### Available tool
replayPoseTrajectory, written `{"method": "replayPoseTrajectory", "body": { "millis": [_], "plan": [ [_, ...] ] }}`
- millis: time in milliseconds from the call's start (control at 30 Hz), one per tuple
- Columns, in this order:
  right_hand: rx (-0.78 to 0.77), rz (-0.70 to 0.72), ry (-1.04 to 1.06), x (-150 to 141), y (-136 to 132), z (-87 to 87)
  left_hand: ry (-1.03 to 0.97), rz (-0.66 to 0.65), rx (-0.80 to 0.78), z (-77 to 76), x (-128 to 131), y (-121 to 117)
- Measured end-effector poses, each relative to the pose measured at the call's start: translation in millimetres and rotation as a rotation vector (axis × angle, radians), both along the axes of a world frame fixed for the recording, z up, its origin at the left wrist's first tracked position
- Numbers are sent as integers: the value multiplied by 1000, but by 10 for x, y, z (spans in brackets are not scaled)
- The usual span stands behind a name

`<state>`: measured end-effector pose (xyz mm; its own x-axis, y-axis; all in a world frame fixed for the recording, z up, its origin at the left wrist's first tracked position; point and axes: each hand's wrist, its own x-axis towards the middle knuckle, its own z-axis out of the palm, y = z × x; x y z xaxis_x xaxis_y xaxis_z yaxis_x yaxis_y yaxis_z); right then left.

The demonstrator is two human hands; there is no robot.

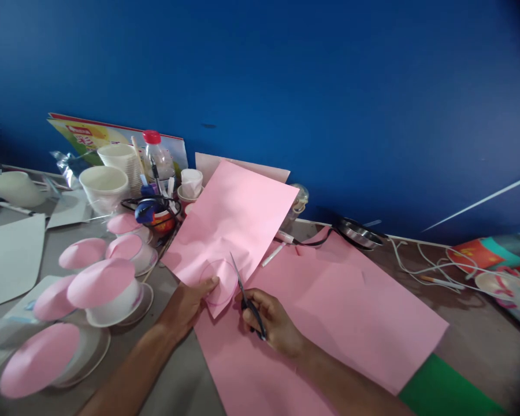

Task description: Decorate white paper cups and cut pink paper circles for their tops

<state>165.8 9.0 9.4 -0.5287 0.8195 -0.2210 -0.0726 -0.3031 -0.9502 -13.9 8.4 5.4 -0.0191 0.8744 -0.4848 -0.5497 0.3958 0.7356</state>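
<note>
My left hand pinches the lower edge of a sheet of pink paper, its thumb lying on a drawn circle. The sheet is lifted and slopes up and away from me. In my right hand is a pair of scissors with black handles. Their blades point up and away, at the right side of the circle, against the paper. Whether the blades are apart is hard to make out. Beneath both hands lies more pink paper, spread over the table.
On the left stand several upturned white cups with pink paper tops. Behind them are stacked paper cups and a bottle with a red cap. White cables and a metal ring lie at right, below the blue wall.
</note>
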Motion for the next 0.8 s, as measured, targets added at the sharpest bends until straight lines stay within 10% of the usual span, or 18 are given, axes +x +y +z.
{"method": "replayPoseTrajectory", "body": {
  "millis": [800],
  "plan": [
    [0, 38, -42, 40, 46, 29, 32, -102, 56, -106, -61, 2]
  ]
}}
